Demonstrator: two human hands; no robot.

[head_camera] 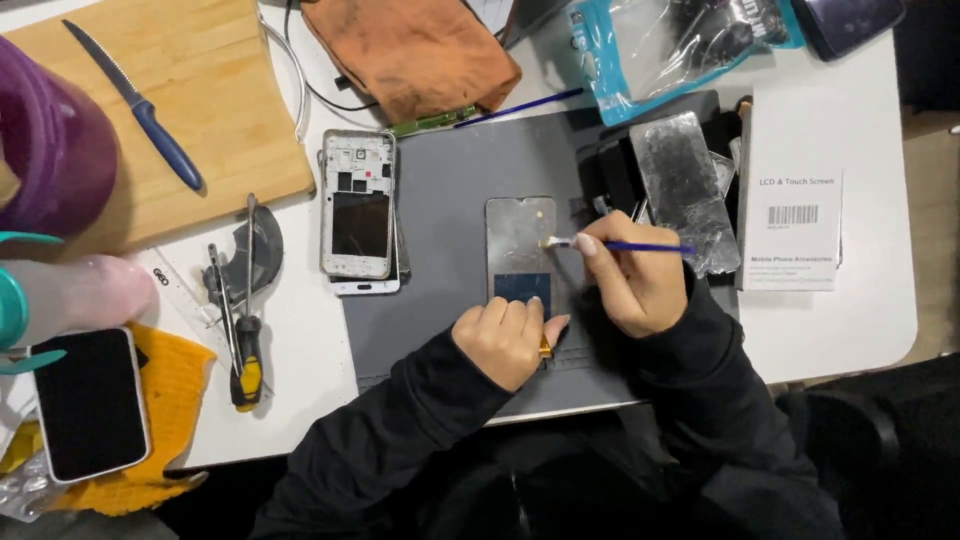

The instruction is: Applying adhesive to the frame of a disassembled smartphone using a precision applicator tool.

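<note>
Purple container (45,140) cut by left edge; phone screen panel's (520,240) lower end under left hand (505,340).

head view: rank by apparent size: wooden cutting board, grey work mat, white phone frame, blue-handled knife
1. grey work mat
2. wooden cutting board; both are partly hidden or cropped, so their order is unsure
3. white phone frame
4. blue-handled knife

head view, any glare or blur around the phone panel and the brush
Head view: the phone panel shows a dull grey sheen, no hard glare; the brush tip is slightly soft in the right hand; the left hand is sharp; the purple container at the left edge is blurred and stretched.
</note>
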